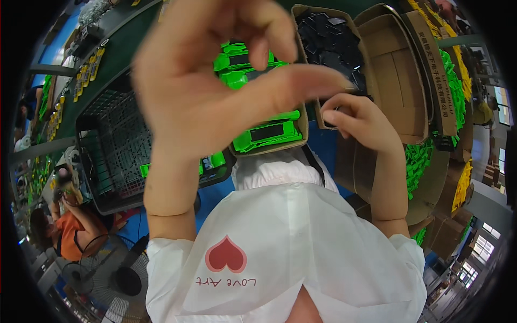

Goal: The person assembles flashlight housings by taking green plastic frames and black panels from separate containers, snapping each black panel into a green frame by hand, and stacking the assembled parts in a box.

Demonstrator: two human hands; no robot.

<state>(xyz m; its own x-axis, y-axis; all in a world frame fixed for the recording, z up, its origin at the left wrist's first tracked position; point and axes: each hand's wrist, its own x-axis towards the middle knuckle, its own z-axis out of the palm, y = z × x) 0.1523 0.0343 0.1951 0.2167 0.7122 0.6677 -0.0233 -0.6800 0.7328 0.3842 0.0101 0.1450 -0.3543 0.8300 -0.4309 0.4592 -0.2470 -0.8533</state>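
Observation:
My left hand (199, 102) is raised close to the camera, slightly blurred. Its thumb stretches to the right and its curled fingers stand apart from it, with nothing visible between them. Beneath it, partly covered, are green plastic housings with black panels (267, 132) in a cardboard box (272, 151). My right hand (369, 125) is by the near edge of a second carton (301, 32) full of flat black pieces (329, 46). Its thumb and index finger are curled together in a pinch; whatever may be between them is too small to name.
A black plastic crate (89, 145) on the left contains a few green parts (217, 160). An open cardboard box (401, 75) stands right of the black pieces. Green parts (417, 167) and yellow parts (462, 185) lie farther right. A fan (126, 277) and a person in orange (75, 237) are lower left.

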